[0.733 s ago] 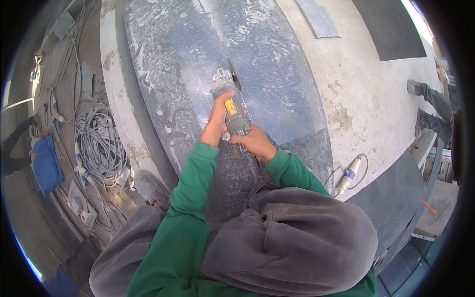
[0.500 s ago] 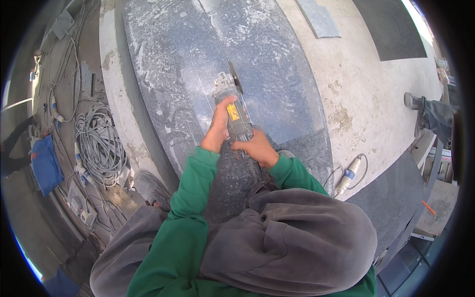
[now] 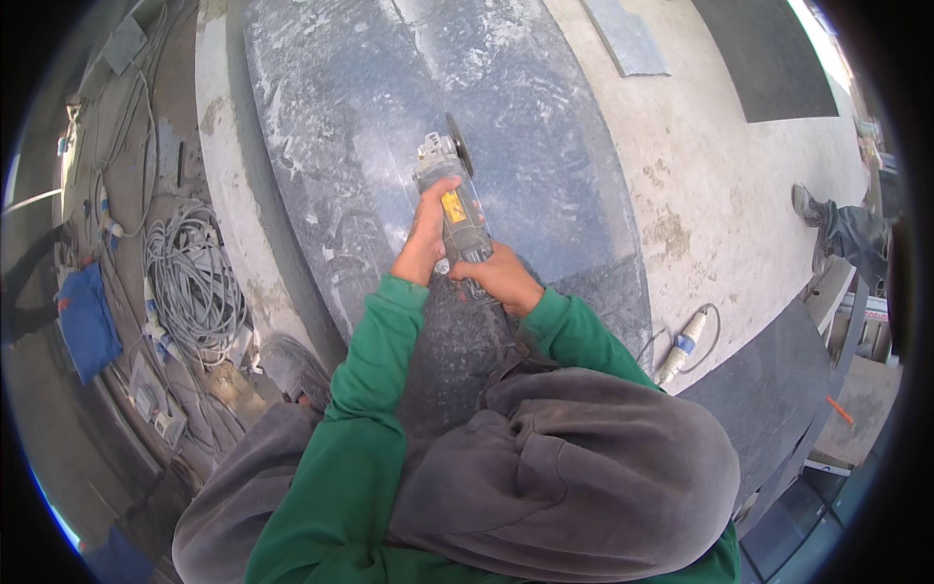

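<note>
An angle grinder [image 3: 468,234] with a grey body and a yellow label lies lengthwise between my hands. My left hand [image 3: 422,234] grips its front part, thumb across the top of the body. The rear of the body is wrapped by my right hand [image 3: 506,278]. On the right side of the tool's head a thin dark disc [image 3: 458,144] stands on edge, touching or just above the dark stone slab [image 3: 545,146]. A narrow straight line runs from the disc to the slab's far edge. White dust streaks cover much of the slab.
Left of the slab is a raised concrete ledge [image 3: 226,146], then a coil of grey cable [image 3: 195,292] and a blue cloth [image 3: 88,321]. A cable connector [image 3: 681,348] lies at right. Another person's leg [image 3: 851,234] shows at far right. Dark sheets [image 3: 769,58] lie beyond.
The grinder and both my hands have shifted slightly away from me and a little left, along the line in the slab. My grip looks the same.
</note>
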Demonstrator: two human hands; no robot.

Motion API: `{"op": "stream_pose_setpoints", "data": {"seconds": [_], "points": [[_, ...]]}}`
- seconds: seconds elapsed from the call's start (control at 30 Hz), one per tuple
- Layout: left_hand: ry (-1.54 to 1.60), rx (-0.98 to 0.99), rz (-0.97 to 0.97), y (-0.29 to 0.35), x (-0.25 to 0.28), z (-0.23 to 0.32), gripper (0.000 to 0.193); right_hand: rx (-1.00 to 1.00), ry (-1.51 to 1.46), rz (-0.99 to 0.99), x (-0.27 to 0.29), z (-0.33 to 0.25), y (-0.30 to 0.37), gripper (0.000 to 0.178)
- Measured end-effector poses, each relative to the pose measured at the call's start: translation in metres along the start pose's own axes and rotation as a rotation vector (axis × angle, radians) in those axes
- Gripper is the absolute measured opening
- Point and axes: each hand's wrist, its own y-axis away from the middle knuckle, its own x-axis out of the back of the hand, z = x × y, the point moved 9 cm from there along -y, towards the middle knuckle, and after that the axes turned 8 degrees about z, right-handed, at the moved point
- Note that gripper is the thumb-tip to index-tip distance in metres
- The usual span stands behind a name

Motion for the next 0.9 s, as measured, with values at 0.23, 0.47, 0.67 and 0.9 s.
{"op": "stream_pose_setpoints", "data": {"seconds": [0.23, 0.47, 0.67, 0.9], "points": [[-0.006, 0.022, 0.011, 0.029, 0.002, -0.026, 0.051, 0.128, 0.052, 0.054, 0.011, 0.022, 0.023, 0.033], [0.013, 0.048, -0.002, 0.031, 0.005, -0.037, 0.052, 0.098, 0.045, 0.066, 0.012, 0.029, 0.032, 0.034], [0.004, 0.052, -0.011, 0.035, 0.005, -0.041, 0.055, 0.112, 0.02, 0.049, 0.012, 0.031, 0.038, 0.036], [-0.01, 0.056, 0.007, 0.041, 0.002, -0.043, 0.055, 0.087, 0.053, 0.088, 0.019, 0.038, 0.04, 0.041]]}}
